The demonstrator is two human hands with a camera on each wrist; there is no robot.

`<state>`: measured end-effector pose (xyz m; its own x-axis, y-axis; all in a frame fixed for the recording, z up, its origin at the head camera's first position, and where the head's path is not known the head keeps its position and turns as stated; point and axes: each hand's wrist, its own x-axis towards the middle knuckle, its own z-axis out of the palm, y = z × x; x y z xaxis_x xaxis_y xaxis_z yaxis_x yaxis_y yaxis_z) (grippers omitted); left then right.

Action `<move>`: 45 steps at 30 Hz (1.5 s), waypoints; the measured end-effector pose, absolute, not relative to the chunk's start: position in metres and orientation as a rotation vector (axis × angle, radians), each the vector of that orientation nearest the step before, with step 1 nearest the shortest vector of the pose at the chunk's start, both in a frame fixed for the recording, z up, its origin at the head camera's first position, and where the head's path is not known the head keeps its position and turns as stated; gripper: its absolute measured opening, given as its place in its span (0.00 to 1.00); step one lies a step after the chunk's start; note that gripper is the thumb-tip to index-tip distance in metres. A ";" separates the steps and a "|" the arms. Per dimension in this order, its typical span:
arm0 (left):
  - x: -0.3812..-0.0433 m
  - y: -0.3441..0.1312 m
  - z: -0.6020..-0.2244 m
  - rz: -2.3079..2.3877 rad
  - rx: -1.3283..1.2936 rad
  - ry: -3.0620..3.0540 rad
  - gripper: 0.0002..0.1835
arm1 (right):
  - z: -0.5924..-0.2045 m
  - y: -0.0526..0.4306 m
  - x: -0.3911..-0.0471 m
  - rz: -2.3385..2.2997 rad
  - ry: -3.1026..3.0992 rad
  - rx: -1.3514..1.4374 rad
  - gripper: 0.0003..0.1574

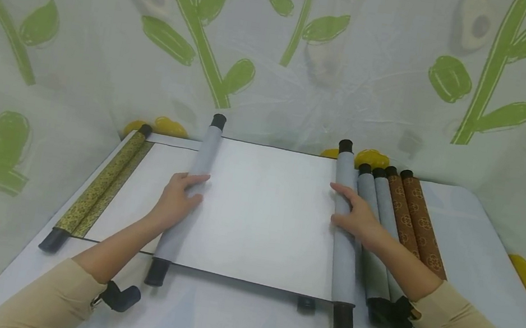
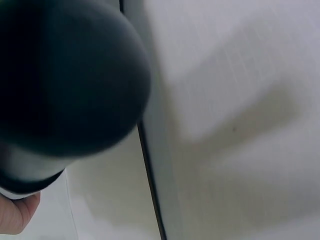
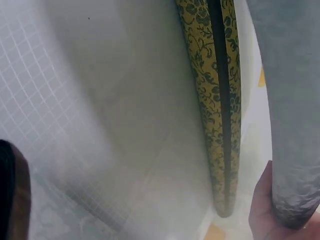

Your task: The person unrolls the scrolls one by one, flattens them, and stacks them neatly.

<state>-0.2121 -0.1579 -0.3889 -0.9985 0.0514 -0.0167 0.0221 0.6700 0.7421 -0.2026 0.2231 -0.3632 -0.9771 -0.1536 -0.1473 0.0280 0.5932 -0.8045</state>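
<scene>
A hanging scroll with grey rollers and black end knobs is spread between both hands, its white sheet (image 1: 265,215) facing up. My left hand (image 1: 175,202) grips the left roller (image 1: 208,144), and my right hand (image 1: 359,218) grips the right roller (image 1: 343,272). In the right wrist view, fingers (image 3: 262,205) curl round the grey roller (image 3: 295,115), raised over the table. Beneath lies another scroll, with a yellow-and-black patterned roll (image 1: 98,187) at its left; the held scroll covers much of it. A black knob (image 2: 85,85) fills much of the left wrist view.
To the right, grey rolls (image 1: 382,199) and brown patterned rolls (image 1: 420,221) lie side by side on the white-covered table (image 1: 472,263). A curtain (image 1: 381,91) printed with green leaves and yellow flowers hangs behind the table's back edge.
</scene>
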 end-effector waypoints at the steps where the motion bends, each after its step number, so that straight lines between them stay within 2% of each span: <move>1: -0.212 -0.160 -0.389 1.258 0.063 2.838 0.24 | -0.364 0.224 -0.203 -1.332 2.613 -0.105 0.47; 6: -0.213 -0.166 -0.389 1.260 0.075 2.836 0.24 | -0.365 0.226 -0.204 -1.350 2.614 -0.109 0.47; 13: -0.215 -0.170 -0.388 1.210 0.093 2.876 0.31 | -0.364 0.222 -0.201 -1.273 2.665 -0.106 0.53; 22: -0.211 -0.178 -0.381 1.152 0.124 2.921 0.26 | -0.362 0.220 -0.203 -1.314 2.648 -0.116 0.51; 30: -0.213 -0.193 -0.382 1.154 0.107 2.922 0.25 | -0.364 0.227 -0.202 -1.356 2.589 -0.109 0.44; 39: -0.216 -0.200 -0.384 1.138 0.071 2.934 0.30 | -0.360 0.224 -0.203 -1.280 2.651 -0.093 0.50; 45: -0.216 -0.203 -0.383 1.120 0.056 2.949 0.30 | -0.360 0.221 -0.204 -1.254 2.666 -0.084 0.50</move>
